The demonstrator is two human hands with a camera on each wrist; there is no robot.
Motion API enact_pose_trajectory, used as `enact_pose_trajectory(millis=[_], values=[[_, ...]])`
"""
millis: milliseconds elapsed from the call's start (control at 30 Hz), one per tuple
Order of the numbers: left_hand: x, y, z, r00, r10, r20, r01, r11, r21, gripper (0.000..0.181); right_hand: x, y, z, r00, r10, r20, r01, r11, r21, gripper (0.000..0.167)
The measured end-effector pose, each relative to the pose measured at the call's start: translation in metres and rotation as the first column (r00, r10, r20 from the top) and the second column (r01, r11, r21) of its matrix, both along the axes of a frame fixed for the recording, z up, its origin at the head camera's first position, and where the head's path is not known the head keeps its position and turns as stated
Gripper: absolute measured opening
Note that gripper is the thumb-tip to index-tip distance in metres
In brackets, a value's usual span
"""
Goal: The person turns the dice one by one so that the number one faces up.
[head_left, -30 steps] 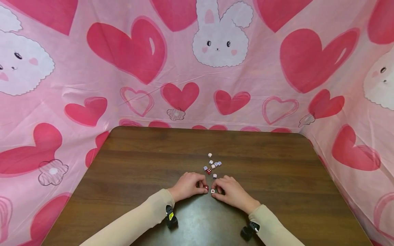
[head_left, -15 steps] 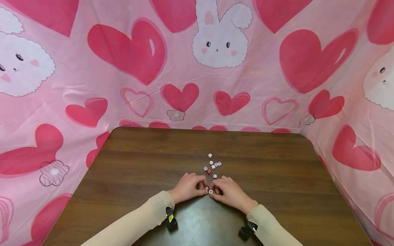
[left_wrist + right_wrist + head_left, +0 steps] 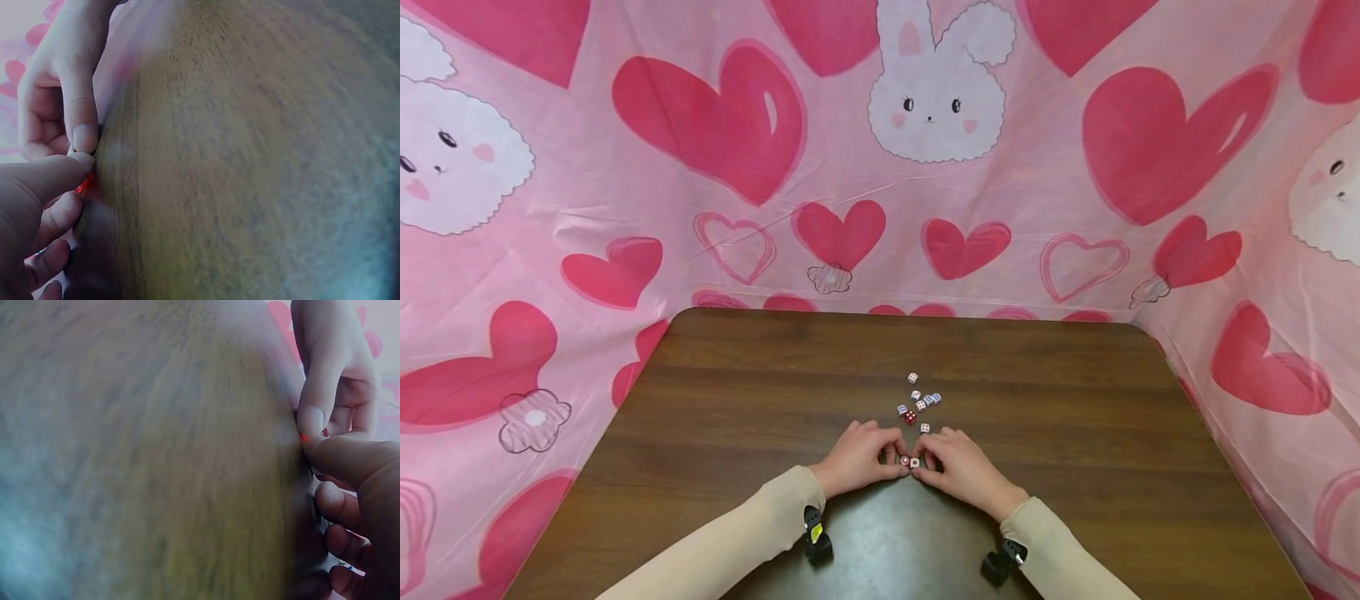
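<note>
Between thumb and fingers, my left hand pinches a red die. My right hand pinches a white die with a red pip on top. The two dice are side by side, touching or nearly so, low over the table or on it. In the left wrist view, the red die glows between the left thumb and a finger, and the thumb tips of both hands meet. Fingers mostly cover both dice in the wrist views.
Just beyond the hands lies a lone white die. Farther back are another red die and several white dice in a loose group. The wooden table ends at a pink heart-patterned cloth on the far and both lateral sides.
My right hand has moved slightly left, bringing the white die from a small gap up against the red die. The left hand has barely moved.
</note>
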State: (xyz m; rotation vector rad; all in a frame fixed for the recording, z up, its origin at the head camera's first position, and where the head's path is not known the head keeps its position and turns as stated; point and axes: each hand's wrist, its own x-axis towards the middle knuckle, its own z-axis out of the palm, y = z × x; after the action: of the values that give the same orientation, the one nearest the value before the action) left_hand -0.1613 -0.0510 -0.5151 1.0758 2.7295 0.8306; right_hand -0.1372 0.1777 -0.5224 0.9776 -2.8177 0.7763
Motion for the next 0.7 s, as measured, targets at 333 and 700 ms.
enact_pose_trajectory(millis=[333,700], values=[[0.0011,-0.002,-0.0023,1.0,-0.009,0.009,0.009,1.0,0.014,0.024,0.0012,0.0009,-0.0011,1.0,0.008,0.021,-0.008,1.0,-0.008,0.02],[-0.0022,-0.0065,-0.0054,1.0,-0.011,0.011,0.011,1.0,0.029,0.019,0.0001,0.0012,0.0017,0.999,-0.009,0.045,0.009,1.0,0.002,0.018]])
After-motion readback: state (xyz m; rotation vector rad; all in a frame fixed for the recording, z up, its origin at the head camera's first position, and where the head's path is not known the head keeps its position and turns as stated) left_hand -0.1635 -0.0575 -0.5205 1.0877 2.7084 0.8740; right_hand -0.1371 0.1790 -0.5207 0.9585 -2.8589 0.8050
